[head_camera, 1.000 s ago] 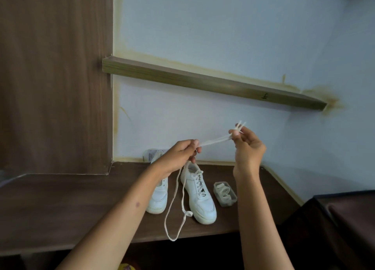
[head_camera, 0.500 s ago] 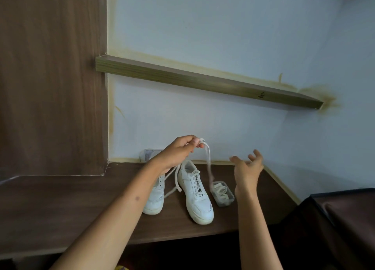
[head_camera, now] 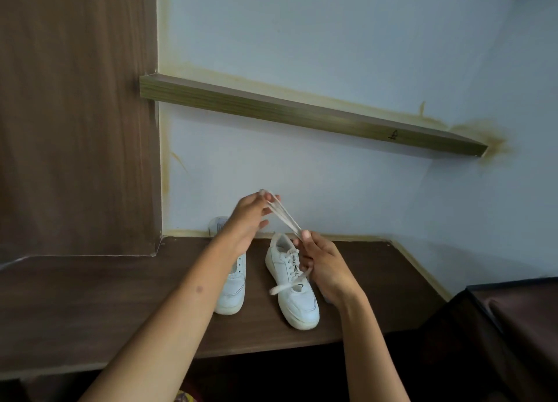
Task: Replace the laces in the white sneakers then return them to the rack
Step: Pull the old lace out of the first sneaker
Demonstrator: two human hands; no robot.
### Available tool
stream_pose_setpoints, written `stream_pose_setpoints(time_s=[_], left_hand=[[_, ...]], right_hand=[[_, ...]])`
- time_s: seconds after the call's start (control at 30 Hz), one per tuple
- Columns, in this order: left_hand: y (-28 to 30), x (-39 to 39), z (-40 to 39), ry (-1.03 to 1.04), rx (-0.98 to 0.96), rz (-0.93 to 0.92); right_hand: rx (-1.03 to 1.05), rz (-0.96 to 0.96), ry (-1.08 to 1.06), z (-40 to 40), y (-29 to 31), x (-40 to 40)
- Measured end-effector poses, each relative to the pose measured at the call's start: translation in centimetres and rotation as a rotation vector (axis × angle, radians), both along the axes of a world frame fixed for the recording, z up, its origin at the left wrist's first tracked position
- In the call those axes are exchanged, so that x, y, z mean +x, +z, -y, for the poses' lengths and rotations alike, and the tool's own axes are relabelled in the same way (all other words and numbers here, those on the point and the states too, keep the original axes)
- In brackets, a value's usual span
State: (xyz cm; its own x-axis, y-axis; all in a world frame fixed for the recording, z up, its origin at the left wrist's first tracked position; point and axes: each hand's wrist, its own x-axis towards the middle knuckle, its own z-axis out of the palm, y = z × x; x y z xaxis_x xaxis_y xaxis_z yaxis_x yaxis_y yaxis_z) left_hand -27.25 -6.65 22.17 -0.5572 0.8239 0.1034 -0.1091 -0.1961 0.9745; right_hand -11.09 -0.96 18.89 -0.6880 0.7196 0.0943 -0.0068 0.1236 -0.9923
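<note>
Two white sneakers stand on the dark wooden shelf [head_camera: 90, 296], toes toward me. The left sneaker [head_camera: 232, 290] has bare eyelets and is partly hidden by my left forearm. The right sneaker [head_camera: 294, 284] is laced. A loose white lace [head_camera: 283, 217] is stretched in folded strands between my hands above the shoes. My left hand [head_camera: 250, 217] pinches its upper end. My right hand [head_camera: 321, 262] grips its lower part just over the right sneaker, and the tail [head_camera: 282, 287] lies across that shoe's vamp.
A narrow wooden ledge [head_camera: 302, 111] runs along the pale wall above. A brown wood panel [head_camera: 75, 114] fills the left. A small clear object [head_camera: 218, 224] sits against the wall behind the sneakers. A dark surface [head_camera: 513, 317] stands at the lower right.
My right hand, open half a second ago, has closed on the lace again, lower and nearer the right sneaker. My left hand rose slightly. The clear box beside the right sneaker is now hidden.
</note>
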Motion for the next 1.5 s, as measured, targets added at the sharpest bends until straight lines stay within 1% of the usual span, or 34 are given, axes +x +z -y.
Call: stream_pose_setpoints(time_s=[0.03,0.1,0.17,0.23,0.3,0.33,0.4,0.43,0.47,0.53,0.63,0.73,0.83,0.93,1.07,1.17,1.27,1.3,1.4,1.5], left_hand=[[-0.3,-0.4,0.0,0.036,-0.032,0.042],[-1.1,-0.7,0.1,0.066,-0.149,0.059],[-2.2,-0.5,0.4,0.032,-0.276,0.086],[-3.3,0.0,1.1,-0.093,-0.396,0.11],[-4.4,0.6,1.7,-0.221,-0.484,0.115],[-4.9,0.9,1.9,-0.253,-0.511,0.112],[-5.6,1.2,2.2,-0.281,-0.538,0.089],[-5.8,1.2,2.4,-0.3,-0.535,0.08],[-6.0,1.1,2.6,-0.319,-0.52,0.076],[-6.2,0.8,2.8,-0.326,-0.455,0.055],[-6.4,0.3,3.1,-0.23,-0.317,-0.07],[-6.5,0.5,3.4,-0.206,-0.148,-0.123],[-6.6,1.1,3.6,-0.211,-0.069,-0.141],[-7.5,1.1,3.5,-0.173,-0.058,-0.139],[-9.9,0.0,4.9,-0.067,-0.052,-0.077],[-12.2,-1.3,6.4,-0.034,-0.101,0.008],[-14.0,-2.3,7.8,-0.058,-0.115,0.168],[-14.3,-2.7,8.3,-0.061,-0.114,0.186],[-15.4,-3.8,10.2,-0.077,-0.13,0.171],[-16.9,-5.2,12.1,-0.071,-0.187,0.159]], right_hand=[[0.027,0.007,-0.009,0.0,-0.3,0.2],[0.073,-0.013,-0.07,0.2,-0.5,0.2],[0.093,-0.062,-0.165,0.7,-0.3,-0.1],[0.031,-0.159,-0.196,0.9,-0.3,-0.4],[-0.057,-0.29,-0.141,0.7,-0.1,-0.6],[-0.1,-0.359,-0.103,0.9,0.1,-0.8],[-0.212,-0.495,-0.044,1.1,0.3,-1.4],[-0.259,-0.535,-0.037,1.3,0.2,-1.8],[-0.272,-0.536,-0.06,1.2,0.0,-2.1],[-0.2,-0.447,-0.167,1.1,-0.3,-2.6],[-0.16,-0.344,-0.208,1.2,-0.5,-3.2],[-0.129,-0.319,-0.15,1.8,-0.5,-3.9],[-0.037,-0.208,-0.095,2.5,-1.2,-5.3],[0.027,-0.122,-0.103,3.2,-2.7,-6.8],[0.008,-0.104,-0.146,4.7,-4.6,-7.8],[-0.038,-0.08,-0.183,5.6,-6.1,-8.5],[-0.045,-0.006,-0.11,6.3,-7.7,-9.7],[-0.035,0.019,-0.078,6.5,-8.1,-10.1],[-0.025,0.058,-0.005,7.4,-9.7,-11.2],[-0.044,0.097,0.056,8.5,-11.1,-12.2]])
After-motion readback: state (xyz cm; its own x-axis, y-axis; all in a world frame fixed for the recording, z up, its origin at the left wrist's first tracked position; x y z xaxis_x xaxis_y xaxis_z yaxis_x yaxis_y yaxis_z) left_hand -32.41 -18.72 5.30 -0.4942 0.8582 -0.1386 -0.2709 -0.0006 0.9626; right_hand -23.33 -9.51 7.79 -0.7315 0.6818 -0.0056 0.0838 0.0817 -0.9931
